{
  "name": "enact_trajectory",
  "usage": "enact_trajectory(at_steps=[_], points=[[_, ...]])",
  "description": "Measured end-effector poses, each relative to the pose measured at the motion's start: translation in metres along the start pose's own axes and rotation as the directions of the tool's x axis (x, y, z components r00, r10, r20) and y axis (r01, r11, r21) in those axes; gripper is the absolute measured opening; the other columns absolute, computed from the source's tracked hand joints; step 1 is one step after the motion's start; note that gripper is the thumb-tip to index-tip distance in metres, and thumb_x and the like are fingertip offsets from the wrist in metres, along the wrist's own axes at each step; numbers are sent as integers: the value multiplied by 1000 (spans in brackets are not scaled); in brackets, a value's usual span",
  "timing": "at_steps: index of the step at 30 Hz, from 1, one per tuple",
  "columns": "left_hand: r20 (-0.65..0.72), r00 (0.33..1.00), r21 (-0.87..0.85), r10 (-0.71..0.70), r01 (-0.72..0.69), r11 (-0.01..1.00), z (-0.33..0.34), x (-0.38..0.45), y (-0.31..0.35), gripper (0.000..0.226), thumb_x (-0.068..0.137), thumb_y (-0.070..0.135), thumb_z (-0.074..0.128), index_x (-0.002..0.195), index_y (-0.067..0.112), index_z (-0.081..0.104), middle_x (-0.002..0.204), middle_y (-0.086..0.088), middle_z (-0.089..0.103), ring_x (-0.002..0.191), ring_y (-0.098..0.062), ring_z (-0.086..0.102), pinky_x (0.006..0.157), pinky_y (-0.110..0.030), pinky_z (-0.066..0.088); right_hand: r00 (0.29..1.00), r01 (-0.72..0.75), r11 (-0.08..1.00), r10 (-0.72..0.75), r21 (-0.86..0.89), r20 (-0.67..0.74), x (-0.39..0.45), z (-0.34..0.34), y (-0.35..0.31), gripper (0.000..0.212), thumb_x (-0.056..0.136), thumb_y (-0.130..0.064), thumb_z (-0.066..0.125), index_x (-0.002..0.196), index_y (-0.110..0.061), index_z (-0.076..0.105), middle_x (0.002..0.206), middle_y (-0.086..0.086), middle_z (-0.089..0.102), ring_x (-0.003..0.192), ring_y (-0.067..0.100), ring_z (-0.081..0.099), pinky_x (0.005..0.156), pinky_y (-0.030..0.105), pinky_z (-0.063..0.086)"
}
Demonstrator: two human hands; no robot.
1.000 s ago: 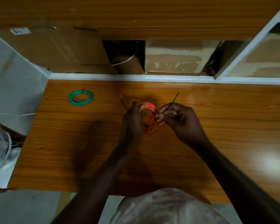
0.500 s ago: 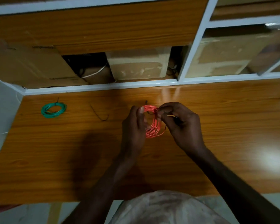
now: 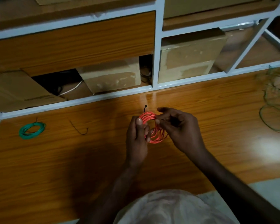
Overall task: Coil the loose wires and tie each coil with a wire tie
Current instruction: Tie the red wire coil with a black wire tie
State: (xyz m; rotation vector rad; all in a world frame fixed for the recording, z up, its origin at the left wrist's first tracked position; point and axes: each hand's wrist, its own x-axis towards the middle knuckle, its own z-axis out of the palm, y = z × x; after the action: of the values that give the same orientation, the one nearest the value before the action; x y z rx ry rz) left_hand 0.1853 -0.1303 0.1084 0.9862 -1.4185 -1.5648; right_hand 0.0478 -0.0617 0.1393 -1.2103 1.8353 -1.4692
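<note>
One head-worn camera looks forward and down, close over the desk (image 3: 55,167). Shelves (image 3: 157,46) fill twelve o'clock.

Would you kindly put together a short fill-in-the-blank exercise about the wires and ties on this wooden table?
1. Both hands, the left hand and the right hand, hold a coil of wire coloured ____.
2. The finished coil lying at the table's left end is ____ in colour.
3. A spare black wire tie lies on the table between the green coil and the ____ hand.
4. The loose green wire lies at the table's ____ end.

Missing words: orange; green; left; right
</note>
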Motion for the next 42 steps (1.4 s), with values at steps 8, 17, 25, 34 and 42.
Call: enact_trajectory(at_steps=[8,17,25,34,42], points=[[95,990,-293,-107,130,947,16,-6,3,41,105,53,57,114,14,65,104,-14,66,99,-23,62,91,-44,51,978,206,937,-210,-283,18,-4,-14,-2,13,100,-2,70,101,-15,74,97,-5,76,87,10,72,72,45,58],[156,915,-56,-371,383,922,8,-1,30,79,97,83,40,141,21,63,130,-9,75,125,-25,70,111,-56,52,904,420,725,-385,-545,185,-13,-8,-8,23,103,-19,52,105,-8,72,114,6,72,87,27,60,71,43,51],[125,941,90,-314,304,948,2,22,53,32,110,41,51,120,29,79,107,1,82,98,-15,78,86,-36,56,900,422,697,-399,-580,176,-17,-7,-9,24,102,-12,53,111,-5,74,121,11,71,88,31,61,70,44,50],[115,962,165,-246,226,960,9,27,63,20,107,21,56,110,27,75,101,1,79,80,-12,76,71,-37,57,899,419,703,-408,-575,157,-18,-13,-13,16,99,-2,61,109,-6,73,120,10,71,88,32,61,72,47,51],[190,973,205,-128,88,975,12,18,75,19,111,31,56,114,22,73,95,6,78,80,-6,76,67,-22,57,923,361,795,-378,-487,68,-17,-16,-19,15,103,-10,56,107,-7,71,105,5,72,86,25,62,71,43,50]])
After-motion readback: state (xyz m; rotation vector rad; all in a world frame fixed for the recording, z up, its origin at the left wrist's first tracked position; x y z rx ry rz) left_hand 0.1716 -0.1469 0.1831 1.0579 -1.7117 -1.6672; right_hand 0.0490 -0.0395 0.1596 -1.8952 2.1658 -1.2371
